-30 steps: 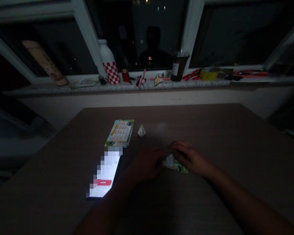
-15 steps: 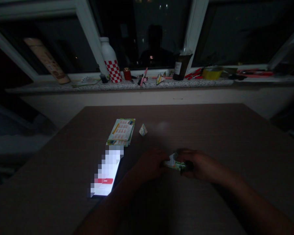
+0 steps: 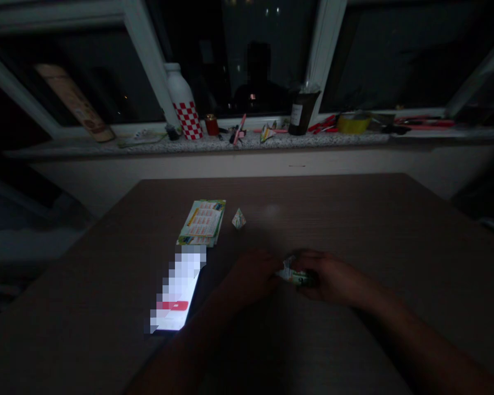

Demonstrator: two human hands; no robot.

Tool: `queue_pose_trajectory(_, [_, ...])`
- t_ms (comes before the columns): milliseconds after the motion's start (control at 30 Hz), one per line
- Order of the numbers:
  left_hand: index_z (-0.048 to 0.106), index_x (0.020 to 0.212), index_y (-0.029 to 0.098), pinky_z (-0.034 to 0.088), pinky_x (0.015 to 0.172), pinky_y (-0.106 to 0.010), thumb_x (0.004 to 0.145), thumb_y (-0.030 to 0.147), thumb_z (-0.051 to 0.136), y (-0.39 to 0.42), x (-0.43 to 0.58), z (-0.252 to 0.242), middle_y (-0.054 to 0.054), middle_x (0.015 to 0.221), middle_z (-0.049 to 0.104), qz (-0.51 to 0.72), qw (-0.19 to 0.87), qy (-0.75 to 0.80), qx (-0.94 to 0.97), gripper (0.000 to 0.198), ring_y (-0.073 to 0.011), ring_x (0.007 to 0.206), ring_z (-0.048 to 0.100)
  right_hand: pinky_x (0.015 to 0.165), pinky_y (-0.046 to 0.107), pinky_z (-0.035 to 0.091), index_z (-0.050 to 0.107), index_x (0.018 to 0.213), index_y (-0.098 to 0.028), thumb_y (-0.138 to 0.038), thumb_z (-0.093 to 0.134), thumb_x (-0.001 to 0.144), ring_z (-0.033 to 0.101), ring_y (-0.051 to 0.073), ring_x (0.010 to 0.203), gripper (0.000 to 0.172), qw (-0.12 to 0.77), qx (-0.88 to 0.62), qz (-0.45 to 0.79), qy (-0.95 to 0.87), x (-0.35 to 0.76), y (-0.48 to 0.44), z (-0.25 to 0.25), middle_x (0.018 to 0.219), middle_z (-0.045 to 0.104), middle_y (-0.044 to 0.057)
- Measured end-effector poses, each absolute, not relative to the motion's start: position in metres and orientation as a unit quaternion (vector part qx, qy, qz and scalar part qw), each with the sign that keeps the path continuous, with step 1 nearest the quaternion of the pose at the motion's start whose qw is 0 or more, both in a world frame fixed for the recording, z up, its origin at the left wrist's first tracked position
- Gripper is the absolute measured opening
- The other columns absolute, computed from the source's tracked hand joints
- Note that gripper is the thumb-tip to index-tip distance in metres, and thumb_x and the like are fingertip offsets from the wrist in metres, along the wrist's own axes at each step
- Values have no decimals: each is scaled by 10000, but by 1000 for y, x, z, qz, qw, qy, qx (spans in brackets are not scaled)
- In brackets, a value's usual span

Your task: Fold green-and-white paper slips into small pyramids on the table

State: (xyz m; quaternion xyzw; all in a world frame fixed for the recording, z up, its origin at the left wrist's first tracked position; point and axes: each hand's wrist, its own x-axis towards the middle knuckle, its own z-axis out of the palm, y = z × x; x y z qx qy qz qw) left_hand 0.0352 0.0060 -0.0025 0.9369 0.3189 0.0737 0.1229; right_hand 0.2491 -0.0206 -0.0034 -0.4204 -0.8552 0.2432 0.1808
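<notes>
A small folded piece of printed paper (image 3: 293,276), green and white, is held between my two hands above the table. My left hand (image 3: 253,274) grips its left end, though the fingers are dark and hard to make out. At the right end, my right hand (image 3: 323,276) has its thumb and fingers closed on the paper. Beyond my left hand stands a small pointed folded paper piece (image 3: 239,219). To its left lies a stack of printed sheets (image 3: 203,220). A phone with a lit screen (image 3: 179,291) rests nearer, left of my left forearm.
The brown table (image 3: 333,208) reaches to the wall under the window. On the granite sill (image 3: 214,145) stand a checked white bottle (image 3: 185,104), a tan tumbler (image 3: 74,103), a red jar (image 3: 211,125), a dark cup (image 3: 302,112) and a yellow roll (image 3: 353,123).
The right hand has shifted slightly left, closer to the left hand, and the paper's raised flap shows less. The whole view has moved a little.
</notes>
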Motion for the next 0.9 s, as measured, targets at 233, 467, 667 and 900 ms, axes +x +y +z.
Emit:
queue_pose_trajectory(233, [616,904,174,416,774,-306,873,215,487,5,36,-1,-39,885,657,70,113,326,936,139,-194,848,583,793,273,457,636,913,-202,-37,573,705,601,176,877,273,166,-409,233,-866,249,-22,-2,945,653,34])
queue_pose_trajectory(467, [613,917,183,413,767,-292,831,229,530,3,36,-1,-37,892,644,84,148,351,921,129,-194,855,576,713,251,457,633,859,-203,-38,523,768,614,158,803,218,201,-410,233,-859,249,-22,-4,876,668,27])
queue_pose_trajectory(667, [619,940,181,415,749,-277,815,244,564,3,39,-7,-36,897,634,111,154,372,909,150,-189,858,569,689,251,450,634,849,-195,-48,518,786,616,157,756,197,223,-424,251,-841,249,-20,-5,833,676,28])
queue_pose_trajectory(900, [654,885,165,414,755,-277,864,220,496,10,44,-19,-40,853,641,125,171,382,900,169,-178,838,568,592,223,405,612,755,-181,-62,497,791,553,126,630,170,238,-444,229,-833,245,-15,-11,701,608,3])
